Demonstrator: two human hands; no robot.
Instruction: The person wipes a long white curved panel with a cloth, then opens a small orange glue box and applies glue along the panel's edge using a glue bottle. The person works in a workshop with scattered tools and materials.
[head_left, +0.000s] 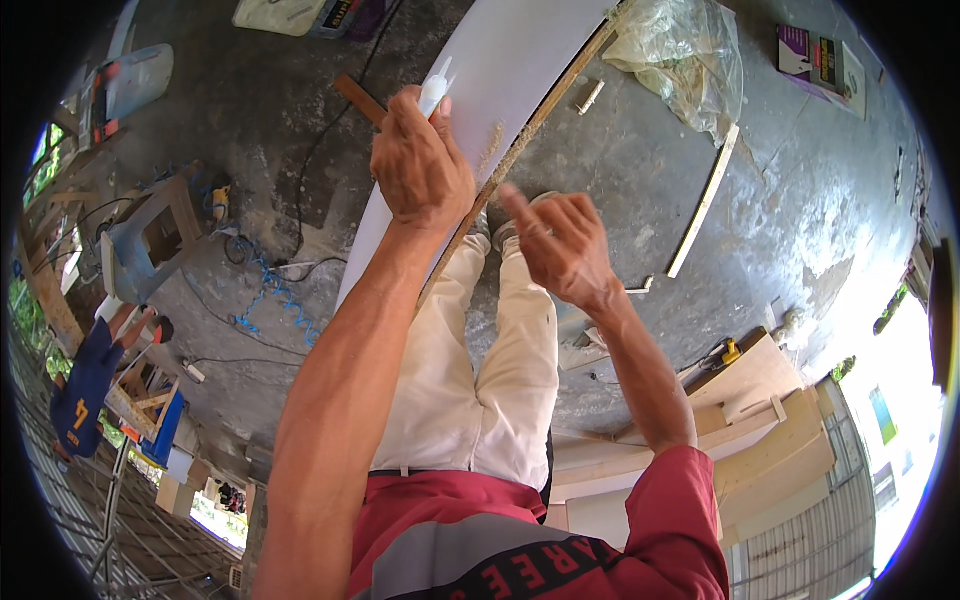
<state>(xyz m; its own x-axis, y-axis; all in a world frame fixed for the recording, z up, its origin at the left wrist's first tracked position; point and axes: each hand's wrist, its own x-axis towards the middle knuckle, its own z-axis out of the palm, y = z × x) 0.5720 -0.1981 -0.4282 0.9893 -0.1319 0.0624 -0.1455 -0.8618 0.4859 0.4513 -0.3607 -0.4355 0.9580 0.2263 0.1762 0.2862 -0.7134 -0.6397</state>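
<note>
A long white panel [510,60] slants across in front of me, its near edge [540,115] brown and rough. Over the panel, my left hand [420,165] is closed around a small white glue bottle [433,93] whose pointed nozzle sticks up past the fingers. My right hand [565,245] is just off the panel's near edge. One digit stretches toward that edge, slightly blurred, while the other fingers bend; nothing shows in this hand. Brownish crumbs [493,145] lie on the white surface near the left wrist. A brown wood strip [360,100] juts out beyond the left hand.
Crumpled clear plastic [680,60] and a thin wood strip [703,200] lie on the floor at right, near a purple-and-black box [822,68]. A blue coiled hose [275,290] and cables run at left. Another person [85,390] is far left; wooden panels [750,430] stand behind right.
</note>
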